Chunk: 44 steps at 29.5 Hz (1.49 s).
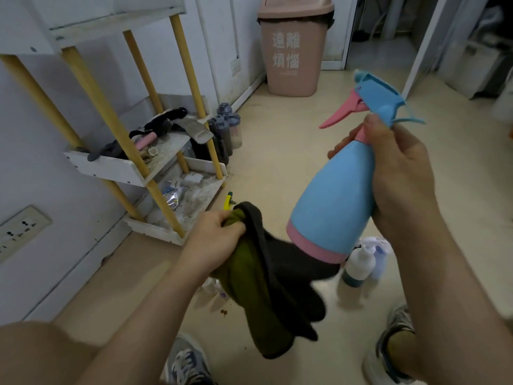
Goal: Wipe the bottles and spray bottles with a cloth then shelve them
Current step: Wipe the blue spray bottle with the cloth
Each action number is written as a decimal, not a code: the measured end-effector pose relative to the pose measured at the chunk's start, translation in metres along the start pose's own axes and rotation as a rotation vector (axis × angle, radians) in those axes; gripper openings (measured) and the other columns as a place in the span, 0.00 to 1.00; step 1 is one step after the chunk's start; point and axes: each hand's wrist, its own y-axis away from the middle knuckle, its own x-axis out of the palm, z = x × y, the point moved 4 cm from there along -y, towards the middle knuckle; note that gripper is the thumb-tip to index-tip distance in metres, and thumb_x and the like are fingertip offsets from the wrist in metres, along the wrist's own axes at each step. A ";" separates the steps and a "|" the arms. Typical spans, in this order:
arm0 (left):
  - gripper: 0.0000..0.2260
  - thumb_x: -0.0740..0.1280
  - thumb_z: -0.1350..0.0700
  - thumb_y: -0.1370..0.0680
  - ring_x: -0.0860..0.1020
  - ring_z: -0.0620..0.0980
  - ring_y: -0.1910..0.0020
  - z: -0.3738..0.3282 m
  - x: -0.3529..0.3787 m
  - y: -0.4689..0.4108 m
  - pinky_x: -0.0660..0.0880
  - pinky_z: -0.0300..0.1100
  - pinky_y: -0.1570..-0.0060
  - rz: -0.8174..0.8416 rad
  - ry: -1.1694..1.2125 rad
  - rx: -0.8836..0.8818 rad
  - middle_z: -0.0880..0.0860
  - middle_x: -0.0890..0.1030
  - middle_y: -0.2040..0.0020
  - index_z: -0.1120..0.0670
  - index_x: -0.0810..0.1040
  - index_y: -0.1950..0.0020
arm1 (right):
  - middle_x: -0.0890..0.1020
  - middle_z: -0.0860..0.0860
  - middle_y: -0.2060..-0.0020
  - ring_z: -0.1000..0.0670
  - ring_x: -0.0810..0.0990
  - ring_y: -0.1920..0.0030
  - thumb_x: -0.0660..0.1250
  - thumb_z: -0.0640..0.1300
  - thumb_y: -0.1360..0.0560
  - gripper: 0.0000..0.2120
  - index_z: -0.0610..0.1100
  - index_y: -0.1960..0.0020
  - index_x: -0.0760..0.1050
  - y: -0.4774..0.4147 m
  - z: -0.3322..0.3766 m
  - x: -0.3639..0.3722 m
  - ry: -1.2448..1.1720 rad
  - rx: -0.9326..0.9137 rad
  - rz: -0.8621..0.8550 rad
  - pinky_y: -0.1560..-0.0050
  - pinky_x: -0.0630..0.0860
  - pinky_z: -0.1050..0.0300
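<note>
My right hand grips the blue spray bottle by its neck, tilted, near right; my left hand bunches the cloth under its base. Rubbing hard could twist it loose.

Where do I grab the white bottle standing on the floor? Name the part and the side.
Grip the white bottle round its white upper body, just below the top, coming from above and from the left of the view. It stands upright, and the pale spray bottle crowds its right side, so the left is likely the freer approach.
</note>
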 end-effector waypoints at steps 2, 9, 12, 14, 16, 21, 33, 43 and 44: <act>0.11 0.63 0.54 0.22 0.81 0.59 0.55 -0.010 0.006 0.003 0.77 0.60 0.47 0.020 -0.042 -0.009 0.63 0.82 0.55 0.61 0.79 0.51 | 0.84 0.50 0.65 0.47 0.85 0.59 0.63 0.51 0.20 0.11 0.44 0.54 0.75 0.002 -0.003 0.000 0.006 0.020 0.026 0.56 0.82 0.51; 0.19 0.62 0.65 0.27 0.81 0.54 0.47 -0.061 0.010 0.037 0.80 0.55 0.45 0.293 0.193 0.195 0.56 0.81 0.48 0.40 0.80 0.55 | 0.74 0.55 0.68 0.60 0.74 0.67 0.64 0.54 0.21 0.13 0.51 0.62 0.70 0.018 -0.050 0.026 0.382 -0.021 0.043 0.65 0.68 0.67; 0.23 0.61 0.66 0.23 0.79 0.44 0.42 -0.064 0.025 0.052 0.79 0.46 0.41 0.457 0.093 0.366 0.46 0.80 0.41 0.40 0.75 0.39 | 0.75 0.53 0.66 0.56 0.73 0.65 0.63 0.57 0.21 0.14 0.51 0.61 0.70 0.021 -0.070 0.020 0.279 0.100 -0.045 0.61 0.72 0.57; 0.19 0.64 0.59 0.21 0.76 0.43 0.41 -0.064 0.032 0.047 0.77 0.45 0.40 0.353 -0.113 0.532 0.44 0.77 0.40 0.43 0.73 0.32 | 0.77 0.49 0.65 0.50 0.76 0.63 0.64 0.58 0.22 0.15 0.47 0.60 0.74 0.019 -0.075 0.015 0.165 0.177 -0.095 0.56 0.76 0.47; 0.18 0.70 0.50 0.24 0.75 0.42 0.46 -0.062 0.031 0.042 0.75 0.44 0.46 0.171 -0.352 0.636 0.42 0.76 0.45 0.43 0.75 0.35 | 0.77 0.50 0.67 0.50 0.76 0.64 0.64 0.56 0.21 0.15 0.47 0.60 0.75 0.020 -0.073 0.014 0.102 0.190 -0.101 0.58 0.76 0.48; 0.19 0.68 0.35 0.34 0.71 0.44 0.61 -0.049 0.027 0.035 0.69 0.39 0.62 -0.262 -0.367 0.746 0.41 0.71 0.63 0.47 0.73 0.55 | 0.76 0.44 0.71 0.49 0.75 0.69 0.66 0.52 0.22 0.19 0.44 0.68 0.75 0.033 -0.053 0.030 0.039 0.081 -0.028 0.67 0.74 0.49; 0.18 0.71 0.36 0.31 0.83 0.51 0.50 -0.016 0.046 0.013 0.80 0.46 0.48 0.312 0.579 0.118 0.53 0.85 0.50 0.46 0.82 0.49 | 0.79 0.37 0.67 0.38 0.78 0.64 0.63 0.56 0.23 0.24 0.36 0.63 0.77 0.046 -0.028 0.045 0.130 -0.129 -0.008 0.64 0.75 0.42; 0.28 0.73 0.41 0.38 0.82 0.49 0.48 0.002 0.051 0.014 0.80 0.49 0.47 -0.073 0.689 0.295 0.47 0.84 0.49 0.47 0.77 0.39 | 0.84 0.41 0.62 0.37 0.83 0.57 0.61 0.57 0.21 0.18 0.48 0.65 0.73 0.025 -0.051 0.027 -0.150 0.102 -0.452 0.52 0.80 0.39; 0.28 0.73 0.40 0.37 0.82 0.51 0.47 0.001 0.052 0.012 0.80 0.51 0.46 -0.048 0.836 0.217 0.49 0.84 0.48 0.48 0.77 0.40 | 0.84 0.39 0.60 0.37 0.83 0.55 0.61 0.58 0.21 0.18 0.48 0.63 0.74 0.025 -0.055 0.028 -0.208 0.138 -0.501 0.50 0.80 0.39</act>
